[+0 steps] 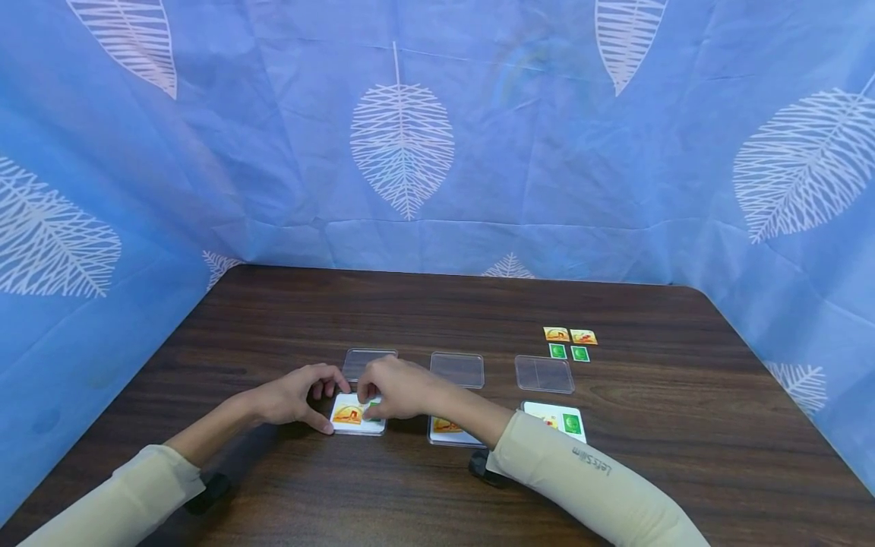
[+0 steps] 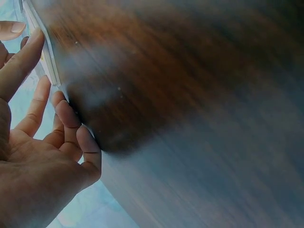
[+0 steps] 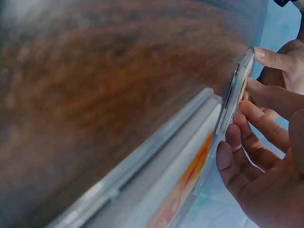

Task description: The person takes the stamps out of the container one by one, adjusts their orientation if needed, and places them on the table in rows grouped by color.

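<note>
A clear plastic frame (image 1: 358,432) with a white insert lies at the left of the front row. On its insert are an orange picture piece (image 1: 347,414) and a small green square piece (image 1: 373,411), partly covered by fingers. My left hand (image 1: 295,396) holds the frame's left side, thumb at the near corner and index finger at the far edge. From above, my right hand (image 1: 398,389) reaches across and pinches the green piece against the insert with thumb and index fingertip; the contact is partly hidden. In the right wrist view, the left thumb (image 3: 270,58) touches the frame's edge.
Two more filled frames, a middle one (image 1: 456,439) under my right forearm and a right one (image 1: 573,424), complete the front row. Clear covers (image 1: 456,370) lie behind them. Loose orange pieces (image 1: 557,334) and green pieces (image 1: 579,354) rest at back right on the wooden table (image 1: 424,311).
</note>
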{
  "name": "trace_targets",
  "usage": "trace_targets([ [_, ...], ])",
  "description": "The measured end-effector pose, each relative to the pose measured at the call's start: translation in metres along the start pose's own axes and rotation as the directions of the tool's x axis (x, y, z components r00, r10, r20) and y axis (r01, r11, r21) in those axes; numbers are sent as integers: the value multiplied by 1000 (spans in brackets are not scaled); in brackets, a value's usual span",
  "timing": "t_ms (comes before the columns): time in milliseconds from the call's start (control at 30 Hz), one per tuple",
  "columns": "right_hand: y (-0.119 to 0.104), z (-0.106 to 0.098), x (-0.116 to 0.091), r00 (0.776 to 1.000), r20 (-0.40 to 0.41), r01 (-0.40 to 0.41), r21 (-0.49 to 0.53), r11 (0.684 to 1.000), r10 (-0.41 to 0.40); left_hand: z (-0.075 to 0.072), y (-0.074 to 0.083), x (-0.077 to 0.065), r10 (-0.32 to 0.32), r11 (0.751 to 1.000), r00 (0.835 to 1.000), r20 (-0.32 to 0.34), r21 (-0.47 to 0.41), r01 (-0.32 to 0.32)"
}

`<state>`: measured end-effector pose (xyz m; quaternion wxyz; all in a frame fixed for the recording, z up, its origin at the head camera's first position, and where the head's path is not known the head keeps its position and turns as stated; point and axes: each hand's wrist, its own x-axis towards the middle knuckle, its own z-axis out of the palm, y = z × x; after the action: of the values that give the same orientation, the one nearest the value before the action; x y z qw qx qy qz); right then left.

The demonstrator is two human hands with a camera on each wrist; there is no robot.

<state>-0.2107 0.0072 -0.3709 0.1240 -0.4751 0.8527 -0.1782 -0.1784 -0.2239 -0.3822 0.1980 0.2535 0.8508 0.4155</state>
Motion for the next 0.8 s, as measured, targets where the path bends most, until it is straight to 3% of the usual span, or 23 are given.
trace_targets([
  [367, -7, 4, 1, 996, -15, -92, -68, 993, 91, 0, -2, 1, 34, 999, 999, 10, -5, -34],
  [533, -10, 7, 2, 993, -42, -116, -133, 984, 111, 0, -3, 1, 48, 999, 999, 13, -7, -48],
  [800, -15, 7, 3, 990, -61, -137, -147, 980, 129, 0, -3, 0, 45, 999, 999, 13, -2, -45],
])
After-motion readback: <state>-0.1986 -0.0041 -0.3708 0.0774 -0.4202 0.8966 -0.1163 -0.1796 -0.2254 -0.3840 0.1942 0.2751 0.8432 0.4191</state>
